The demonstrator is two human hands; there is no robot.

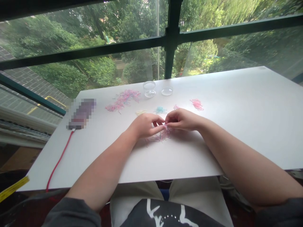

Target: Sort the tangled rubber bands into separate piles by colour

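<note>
My left hand (pixel 144 125) and my right hand (pixel 181 119) meet at the middle of a white table (pixel 236 110), fingertips pinched together on a small tangle of thin pink and purple bands (pixel 163 135) that lies under them. Beyond my hands sit small sorted heaps: a yellow one (pixel 141 112), a blue one (pixel 160 110) and a pink one (pixel 197 104). A larger mixed pink and blue pile (pixel 124 98) lies at the far left.
A clear small round container (pixel 149 89) and its lid (pixel 167 91) stand at the table's far edge. A blurred device (pixel 82 113) with a red cable (pixel 59 160) lies on the left. A window with dark frame bars rises behind the table.
</note>
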